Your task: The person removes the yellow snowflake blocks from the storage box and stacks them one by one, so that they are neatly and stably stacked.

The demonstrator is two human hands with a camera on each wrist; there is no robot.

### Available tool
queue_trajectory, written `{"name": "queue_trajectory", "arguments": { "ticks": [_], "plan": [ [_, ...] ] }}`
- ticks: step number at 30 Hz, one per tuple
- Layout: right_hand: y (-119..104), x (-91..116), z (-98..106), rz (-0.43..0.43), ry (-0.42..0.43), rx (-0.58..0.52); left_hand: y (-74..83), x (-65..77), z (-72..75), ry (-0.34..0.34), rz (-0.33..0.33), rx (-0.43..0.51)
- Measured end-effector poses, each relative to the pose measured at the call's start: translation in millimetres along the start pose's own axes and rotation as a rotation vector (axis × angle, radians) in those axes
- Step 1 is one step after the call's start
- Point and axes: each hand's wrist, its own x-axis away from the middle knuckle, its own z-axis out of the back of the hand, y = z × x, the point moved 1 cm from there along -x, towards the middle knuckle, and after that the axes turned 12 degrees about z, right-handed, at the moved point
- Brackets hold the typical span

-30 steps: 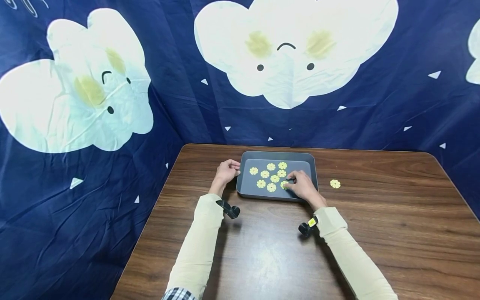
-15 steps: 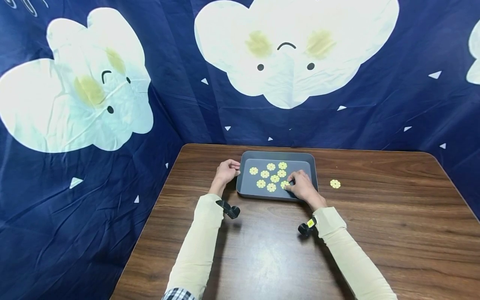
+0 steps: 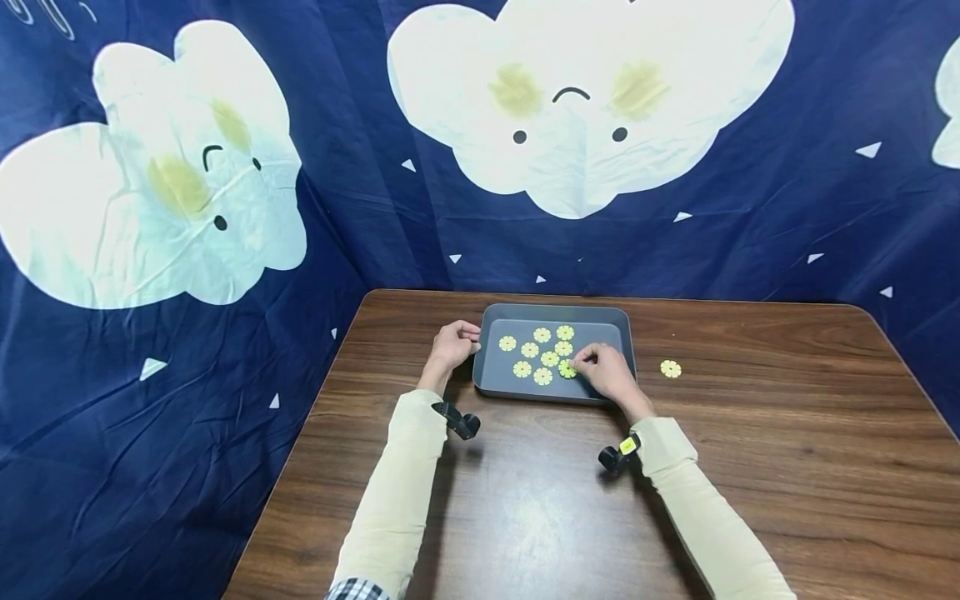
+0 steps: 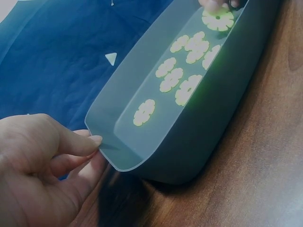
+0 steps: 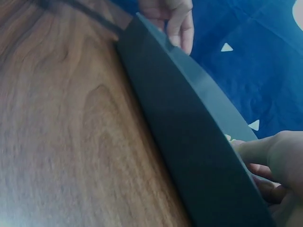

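Note:
A dark grey rectangular tray (image 3: 555,312) holds several flat, yellow, flower-shaped pieces (image 3: 542,377) on its floor. My left hand (image 3: 452,342) is at the tray's left end, where thumb and fingers pinch the rim, as the left wrist view shows (image 4: 57,165). Over the right part of the tray, my right hand (image 3: 604,372) pinches the edge of one yellow-green flower-shaped piece (image 3: 567,368) between its fingertips. In the right wrist view the front wall hides most of that piece, and the right hand (image 5: 279,165) reaches in over the rim.
Another yellow flower-shaped piece (image 3: 671,368) lies on the brown wooden table (image 3: 750,433), right of the tray. Behind the table hangs a dark blue cloth (image 3: 480,233) with white clouds. Each wrist carries a small black camera (image 3: 459,421).
The flower-shaped piece at my right fingertips has shifted slightly left and shows more fully now. My right hand has changed position a little. The left hand stays at the tray's rim.

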Motion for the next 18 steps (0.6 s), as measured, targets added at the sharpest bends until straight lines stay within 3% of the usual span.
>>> {"name": "queue_trajectory", "arguments": {
  "ticks": [9,18],
  "plan": [
    [-5,2,6,-0.054,0.003,-0.125,0.5,1.4,0.2,0.007,-0.004,-0.01],
    [-12,4,16,-0.062,0.024,-0.166,-0.5,0.8,0.3,-0.001,0.006,-0.006]
  ]
}}
